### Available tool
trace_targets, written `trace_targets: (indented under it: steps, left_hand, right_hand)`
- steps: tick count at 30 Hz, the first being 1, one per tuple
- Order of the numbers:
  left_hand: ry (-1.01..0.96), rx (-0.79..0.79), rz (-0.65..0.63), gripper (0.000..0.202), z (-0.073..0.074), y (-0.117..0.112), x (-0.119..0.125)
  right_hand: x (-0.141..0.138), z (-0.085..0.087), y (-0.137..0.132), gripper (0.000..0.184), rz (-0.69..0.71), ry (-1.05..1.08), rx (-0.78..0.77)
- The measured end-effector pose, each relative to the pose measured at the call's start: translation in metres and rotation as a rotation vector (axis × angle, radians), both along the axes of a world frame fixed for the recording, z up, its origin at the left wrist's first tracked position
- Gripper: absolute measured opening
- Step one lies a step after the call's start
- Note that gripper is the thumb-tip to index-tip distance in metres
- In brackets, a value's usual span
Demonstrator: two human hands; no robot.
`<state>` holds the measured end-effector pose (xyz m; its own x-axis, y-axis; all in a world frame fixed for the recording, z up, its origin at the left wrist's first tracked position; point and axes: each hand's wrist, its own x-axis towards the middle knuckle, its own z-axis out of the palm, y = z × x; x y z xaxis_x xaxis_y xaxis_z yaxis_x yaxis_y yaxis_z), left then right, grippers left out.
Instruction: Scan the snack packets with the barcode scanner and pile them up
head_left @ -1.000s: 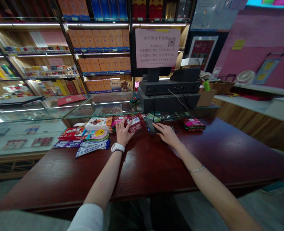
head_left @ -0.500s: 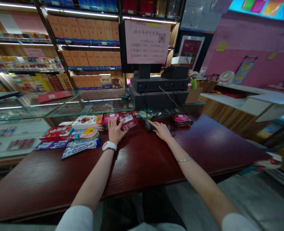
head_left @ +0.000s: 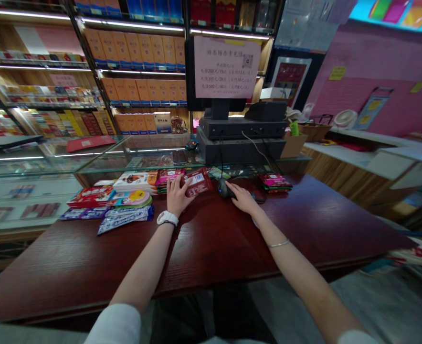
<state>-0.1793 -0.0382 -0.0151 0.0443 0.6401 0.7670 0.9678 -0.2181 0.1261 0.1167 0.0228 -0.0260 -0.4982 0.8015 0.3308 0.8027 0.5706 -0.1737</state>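
Observation:
My left hand [head_left: 177, 195] is closed on the near-left edge of a dark red snack packet [head_left: 199, 185], whose white barcode label faces up. The packet is tilted, just above or against the brown table. To its right, my right hand [head_left: 245, 198] grips a black barcode scanner [head_left: 224, 188] with a small blue light on its head. The scanner's head is close to the packet's right end, a small gap apart. Behind my left hand lie pink and dark packets [head_left: 168, 177]. Similar packets [head_left: 275, 182] are stacked right of the scanner.
Left on the table [head_left: 211, 248] are a white box [head_left: 135, 181], a red box [head_left: 91, 197], a colourful round-ended pack [head_left: 132, 198] and blue wrapped bars [head_left: 125, 219]. A till [head_left: 243, 150] with a monitor stands behind on a glass counter [head_left: 103, 165]. A cable runs to the scanner.
The whole scene has shifted slightly right and down in view. Both hands keep their holds, and the packet and scanner stay in nearly the same places on the table.

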Motion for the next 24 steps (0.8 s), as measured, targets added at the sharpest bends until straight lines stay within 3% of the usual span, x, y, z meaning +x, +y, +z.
trace_targets:
  steps: [3,8,17,24]
  left_hand:
    - [0.014,-0.006,-0.014,0.056,0.001,-0.001,0.0]
    - [0.113,0.004,-0.084,0.055,0.004,-0.003,0.006]
    - [0.181,0.035,-0.213,0.055,0.003,-0.005,0.02]
    - [0.171,0.016,-0.216,0.056,0.004,-0.005,0.017]
  right_hand:
    - [-0.003,0.003,-0.001,0.082,0.021,0.113,0.055]
    - [-0.017,0.02,-0.007,0.07,0.111,0.314,0.177]
    - [-0.057,0.055,-0.022,0.073,0.134,0.113,0.299]
    - [-0.069,0.047,-0.018,0.07,0.064,0.141,0.256]
